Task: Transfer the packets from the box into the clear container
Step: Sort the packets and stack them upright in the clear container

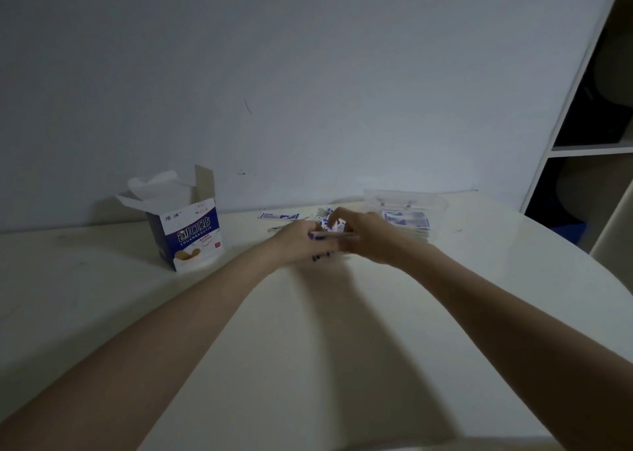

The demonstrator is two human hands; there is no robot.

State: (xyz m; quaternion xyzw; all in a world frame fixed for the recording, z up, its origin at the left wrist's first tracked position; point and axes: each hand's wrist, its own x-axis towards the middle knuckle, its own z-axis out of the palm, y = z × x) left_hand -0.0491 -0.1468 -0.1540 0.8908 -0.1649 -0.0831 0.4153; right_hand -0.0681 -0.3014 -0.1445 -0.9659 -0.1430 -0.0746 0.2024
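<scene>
Desk (pixel 308 347): I see it pale and wide beneath both arms.
Box (pixel 186 231): open, upright, well left of the grip, white paper poking from its top.
Clear container (pixel 406 210): just right of the grip and behind it, some packets already inside.
Left hand (pixel 301 241): fingers curled around a bundle of packets (pixel 330 235).
Right hand (pixel 368 236): pinching the same bundle from the other side.
Loose packet (pixel 279 216): flat on the desk, just behind the grip.
</scene>
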